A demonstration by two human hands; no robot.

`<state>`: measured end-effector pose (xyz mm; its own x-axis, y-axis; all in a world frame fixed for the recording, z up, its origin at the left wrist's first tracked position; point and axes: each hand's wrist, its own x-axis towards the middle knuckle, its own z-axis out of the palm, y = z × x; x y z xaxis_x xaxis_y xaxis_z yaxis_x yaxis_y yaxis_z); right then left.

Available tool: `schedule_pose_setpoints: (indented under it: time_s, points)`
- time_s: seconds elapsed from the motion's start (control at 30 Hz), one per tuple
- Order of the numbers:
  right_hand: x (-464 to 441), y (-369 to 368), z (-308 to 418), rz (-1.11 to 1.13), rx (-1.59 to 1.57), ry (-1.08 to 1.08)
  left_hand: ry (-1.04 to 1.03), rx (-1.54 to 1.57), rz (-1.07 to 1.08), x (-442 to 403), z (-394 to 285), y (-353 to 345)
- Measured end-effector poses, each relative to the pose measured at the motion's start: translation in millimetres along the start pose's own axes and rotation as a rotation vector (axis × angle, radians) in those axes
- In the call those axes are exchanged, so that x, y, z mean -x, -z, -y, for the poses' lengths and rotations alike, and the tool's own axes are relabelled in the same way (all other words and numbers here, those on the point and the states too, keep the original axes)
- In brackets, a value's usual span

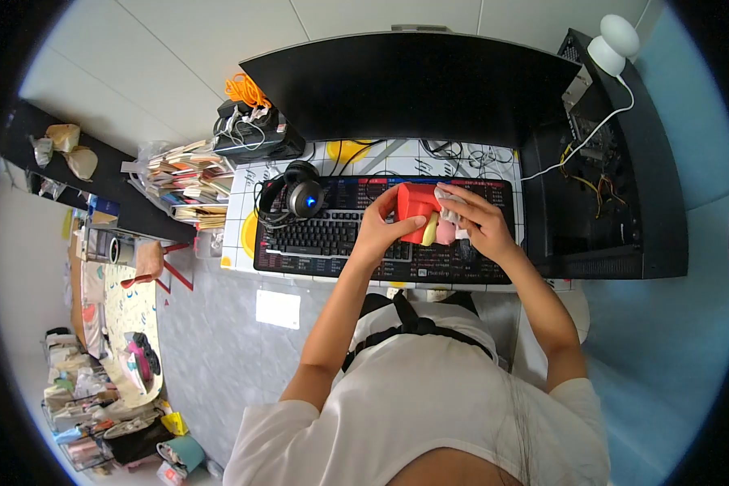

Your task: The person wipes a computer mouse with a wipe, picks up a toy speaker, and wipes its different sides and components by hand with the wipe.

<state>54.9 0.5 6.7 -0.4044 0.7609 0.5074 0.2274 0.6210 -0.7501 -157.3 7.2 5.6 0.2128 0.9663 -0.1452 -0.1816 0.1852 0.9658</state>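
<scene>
A red object [413, 201] with a boxy shape is gripped in my left hand [382, 228], its thumb lying across the front. My right hand [482, 223] holds a crumpled whitish cloth or tissue [448, 207] against the red object's right side. A yellow-green piece [430, 230] and a pink piece [445, 233] show between the two hands, at the red object's lower right. Both hands are above the dark desk mat [494, 261], just right of the black keyboard [316, 235]. What my right fingertips touch behind the cloth is hidden.
Headphones [304, 194] with a blue light lie left of the hands. A wide monitor [413, 85] stands behind, and an open computer case [607, 178] at the right. Books [190, 182] are stacked at the left, with a red stool [174, 267] below.
</scene>
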Motion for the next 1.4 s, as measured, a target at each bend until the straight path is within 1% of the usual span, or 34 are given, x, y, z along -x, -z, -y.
schedule_pose_setpoints:
  time_s: [0.13,0.2,0.23,0.3,0.33,0.4,0.43,0.47,0.53,0.57,0.6,0.63,0.67,0.7,0.77,0.8,0.87,0.9,0.93,0.97,1.0,1.03,1.07,1.1,1.13,1.17,1.2,1.23,1.27,1.3,1.33,1.37,1.4]
  points:
    - [4.6,-2.9,-5.6,-0.09,-0.006,-0.068,-0.029,-0.039,0.079,1.3,-5.7,5.2]
    - [5.6,-4.6,-3.6,-0.152,-0.021,-0.028,-0.154,-0.015,0.156,3.7,-3.3,6.3]
    - [9.5,-8.5,-6.9,-0.15,-0.022,-0.027,-0.155,-0.015,0.153,3.9,-1.7,6.6]
    - [18.3,-20.7,-18.0,-0.314,-0.453,-0.184,-0.242,0.02,0.171,2.5,1.4,7.7]
    - [20.6,-24.0,-20.6,-0.314,-0.454,-0.183,-0.243,0.019,0.171,1.8,2.3,9.1]
    - [21.6,-29.2,-20.9,-0.384,-0.668,-0.401,-0.249,-0.032,0.152,0.5,3.8,11.1]
    - [20.1,-28.4,-15.9,-0.396,-0.691,-0.504,-0.265,0.004,0.155,0.6,4.5,10.1]
    - [18.7,-29.1,-15.0,-0.396,-0.691,-0.504,-0.264,0.005,0.155,1.3,4.9,8.7]
    - [14.1,-31.0,-14.1,-0.416,-0.791,-0.551,-0.291,-0.031,0.18,4.6,-1.4,5.7]
    - [9.6,-30.2,-14.9,-0.416,-0.793,-0.54,-0.282,-0.058,0.174,5.8,-6.4,4.7]
    - [5.6,-27.3,-14.2,-0.419,-0.634,-0.554,-0.276,-0.077,0.184,5.3,-6.0,5.2]
    - [4.5,-25.5,-10.7,-0.419,-0.474,-0.574,-0.288,-0.148,0.144,7.6,-4.3,4.6]
    - [2.5,-23.1,-5.9,-0.417,-0.475,-0.574,-0.301,-0.219,0.102,9.1,-3.8,4.1]
    - [-3.2,-19.6,5.2,-0.35,-0.386,-0.451,-0.302,-0.218,0.102,9.6,-1.6,4.1]
    - [-11.6,-25.2,20.8,-0.283,-0.21,-0.265,-0.388,-0.26,0.07,8.4,5.9,2.4]
    - [-15.9,-27.9,28.6,-0.261,-0.126,-0.17,-0.387,-0.258,0.076,8.7,7.5,1.7]
    - [-11.1,-26.6,30.9,-0.22,0.013,-0.143,-0.39,-0.2,-0.044,8.0,8.0,2.6]
    - [-7.1,-29.1,30.9,-0.219,0.012,-0.142,-0.396,-0.204,-0.098,6.6,5.3,2.0]
    - [-2.0,-33.3,29.5,-0.223,0.07,-0.087,-0.396,-0.204,-0.101,6.6,1.7,2.8]
    - [0.3,-35.7,28.3,-0.23,0.13,-0.033,-0.428,-0.319,-0.101,6.2,-3.2,4.0]
    - [-4.4,-34.6,28.4,-0.231,0.131,-0.034,-0.459,-0.433,-0.1,4.4,-8.2,4.2]
    - [-11.9,-32.9,29.5,-0.226,0.197,-0.037,-0.598,-0.566,-0.076,1.2,-10.8,3.7]
    - [-18.1,-33.6,30.0,-0.22,0.262,-0.041,-0.591,-0.564,-0.074,2.8,-10.4,1.4]
    - [-23.6,-36.5,29.1,-0.225,0.383,0.018,-0.589,-0.595,-0.096,3.7,-10.1,-1.8]
    - [-24.0,-37.4,30.7,-0.222,0.382,0.018,-0.59,-0.627,-0.121,4.1,-10.9,-4.8]
    - [-25.0,-38.2,32.3,-0.155,0.453,0.06,-0.562,-0.596,-0.168,4.7,-12.7,-6.1]
    - [-25.1,-39.2,33.5,-0.091,0.526,0.101,-0.565,-0.599,-0.166,2.2,-13.3,-3.1]
    - [-16.8,-40.2,33.1,-0.024,0.528,0.161,-0.638,-0.684,-0.165,-0.1,-12.4,1.7]
    - [-16.9,-34.1,28.7,-0.025,0.531,0.158,-0.711,-0.767,-0.164,-1.8,-12.1,5.6]
    - [-20.3,-25.6,24.0,-0.01,0.488,0.193,-0.654,-0.78,-0.113,1.1,-18.5,4.8]
    - [-23.3,-19.9,21.8,0.009,0.444,0.226,-0.65,-0.776,-0.112,1.2,-20.2,2.2]
    - [-24.6,-16.1,23.5,-0.031,0.356,0.173,-0.64,-0.733,-0.103,0.6,-21.0,-0.3]
    - [-25.7,-15.6,25.4,-0.026,0.354,0.173,-0.632,-0.693,-0.097,0.2,-22.6,-1.5]
